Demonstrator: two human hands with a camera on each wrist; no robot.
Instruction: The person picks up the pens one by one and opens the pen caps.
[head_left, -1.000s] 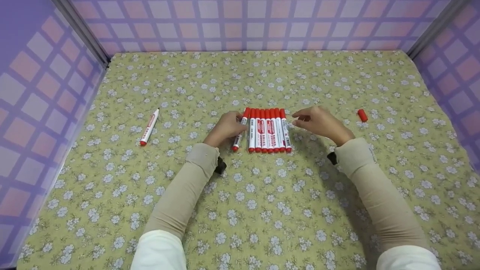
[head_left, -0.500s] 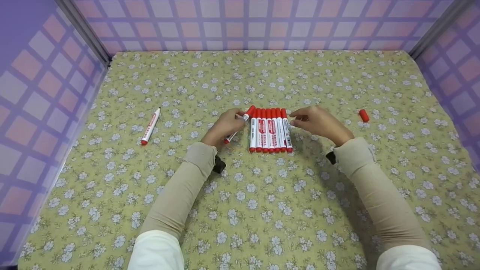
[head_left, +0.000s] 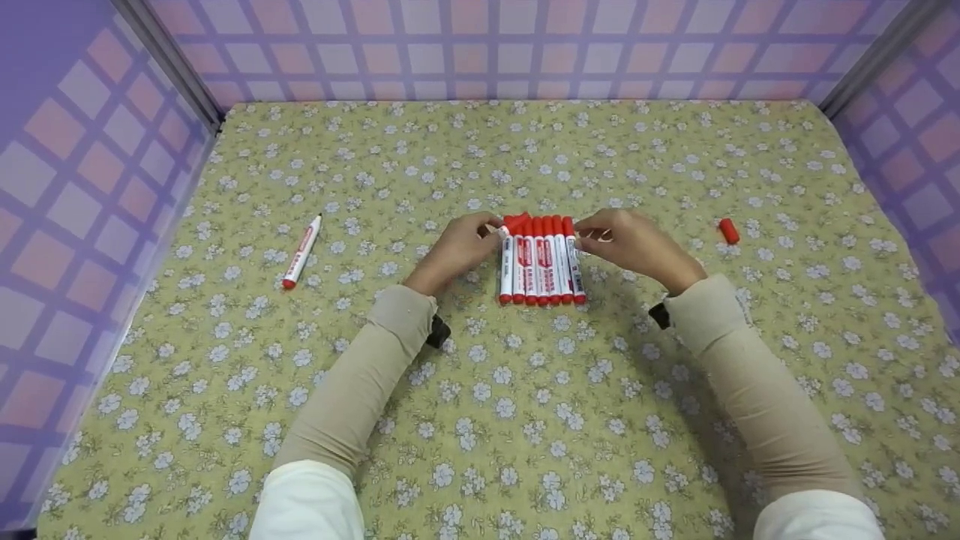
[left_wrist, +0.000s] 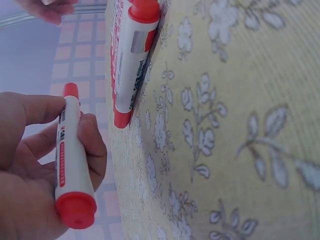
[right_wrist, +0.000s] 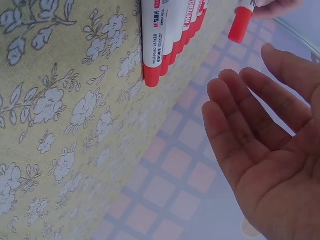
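Note:
A capped red whiteboard marker is pinched between the thumb and fingers of my left hand, lifted off the cloth. In the head view its red cap end slants over the left top of a row of capped red markers, while my hand covers most of its barrel. Those several markers lie side by side, caps pointing away from me. At the row's right end hovers my right hand; the right wrist view shows its fingers loosely extended, holding nothing.
An uncapped white marker lies to the left, dark tip pointing away. Far to the right is a loose red cap. A flowered cloth covers the table, bounded by checkered panels at back and sides.
My left hand has lifted the leftmost marker from beside the row, tilted it, and brought its cap end rightward over the row. The right hand has shifted slightly left towards the row.

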